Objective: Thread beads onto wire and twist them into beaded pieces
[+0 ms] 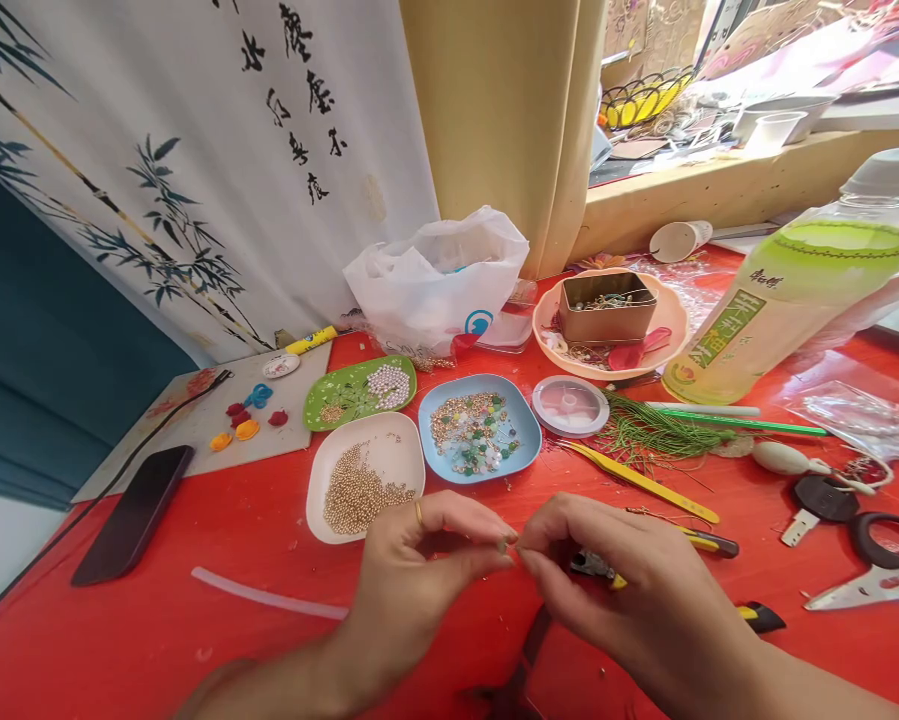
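My left hand point(419, 570) and my right hand point(614, 580) meet fingertip to fingertip low in the middle, above the red table point(119, 640). Both pinch something tiny between thumb and forefinger, too small to name. A ring sits on a left finger. Yellow-handled pliers point(711, 545) lie partly under my right hand. Just beyond my hands stand a white dish of gold beads point(364, 487), a blue dish of mixed beads point(479, 428) and a green dish of pearls point(359, 390).
A black phone point(134, 512) lies at the left, a clear tube point(269, 595) near it. Yellow tweezers point(640, 480), green wires point(659, 432), a green drink bottle point(786, 290), keys point(820, 500) and scissors point(876, 570) fill the right. A pink plate with a tin point(606, 305) and a plastic bag point(441, 275) stand behind.
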A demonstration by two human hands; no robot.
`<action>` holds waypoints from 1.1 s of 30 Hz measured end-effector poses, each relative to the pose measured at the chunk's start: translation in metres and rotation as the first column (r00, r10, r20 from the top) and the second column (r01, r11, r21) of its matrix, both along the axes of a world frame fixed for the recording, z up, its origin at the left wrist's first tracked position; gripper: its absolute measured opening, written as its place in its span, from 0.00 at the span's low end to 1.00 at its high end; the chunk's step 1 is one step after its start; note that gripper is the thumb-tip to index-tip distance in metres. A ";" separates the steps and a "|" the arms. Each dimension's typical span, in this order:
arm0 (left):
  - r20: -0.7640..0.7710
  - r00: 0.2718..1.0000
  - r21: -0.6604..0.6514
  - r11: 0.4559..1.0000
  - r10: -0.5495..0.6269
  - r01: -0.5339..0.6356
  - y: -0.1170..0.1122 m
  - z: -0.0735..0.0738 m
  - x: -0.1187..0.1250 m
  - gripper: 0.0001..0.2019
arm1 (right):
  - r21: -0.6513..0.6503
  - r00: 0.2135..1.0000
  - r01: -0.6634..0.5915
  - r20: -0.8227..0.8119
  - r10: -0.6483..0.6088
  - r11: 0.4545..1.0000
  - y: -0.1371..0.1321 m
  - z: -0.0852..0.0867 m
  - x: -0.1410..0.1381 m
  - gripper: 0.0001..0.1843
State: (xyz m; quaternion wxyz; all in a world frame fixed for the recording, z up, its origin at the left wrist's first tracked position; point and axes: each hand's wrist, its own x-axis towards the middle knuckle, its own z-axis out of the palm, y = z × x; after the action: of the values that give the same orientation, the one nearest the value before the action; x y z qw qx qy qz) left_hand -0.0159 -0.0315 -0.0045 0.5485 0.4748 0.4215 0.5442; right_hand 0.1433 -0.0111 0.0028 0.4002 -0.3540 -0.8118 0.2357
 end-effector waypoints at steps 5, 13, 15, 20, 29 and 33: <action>-0.091 0.996 0.104 0.995 0.006 0.003 -0.002 -0.002 -0.001 0.09 | 0.110 0.999 -0.006 0.040 0.002 0.994 0.000 -0.004 0.001 0.09; -0.003 1.000 -0.139 0.990 0.011 -0.012 0.002 0.003 0.000 0.09 | 0.369 0.959 -0.222 0.252 0.133 0.902 0.001 -0.010 0.016 0.09; 0.011 1.000 -0.178 0.984 0.001 0.000 0.003 0.004 -0.001 0.09 | 0.370 0.948 -0.271 0.261 0.180 0.889 0.003 -0.010 0.019 0.12; 0.014 1.000 -0.201 0.979 -0.028 0.030 0.003 0.003 -0.001 0.08 | 0.501 0.954 -0.276 0.244 0.172 0.820 0.004 -0.013 0.021 0.15; 0.019 0.999 -0.218 0.975 -0.034 0.038 0.003 0.002 -0.001 0.07 | 0.644 0.968 -0.227 0.234 0.094 0.730 0.002 -0.006 0.020 0.17; 0.025 0.998 -0.185 0.981 -0.049 0.053 0.002 0.002 0.000 0.06 | 0.652 0.957 -0.259 0.272 0.099 0.713 0.002 -0.002 0.020 0.19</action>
State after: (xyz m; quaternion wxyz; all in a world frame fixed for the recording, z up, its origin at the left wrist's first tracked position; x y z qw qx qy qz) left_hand -0.0161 -0.0297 -0.0023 0.6084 0.4266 0.4526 0.4930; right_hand 0.1630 -0.0095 0.0009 0.3859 -0.1256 -0.9104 -0.0803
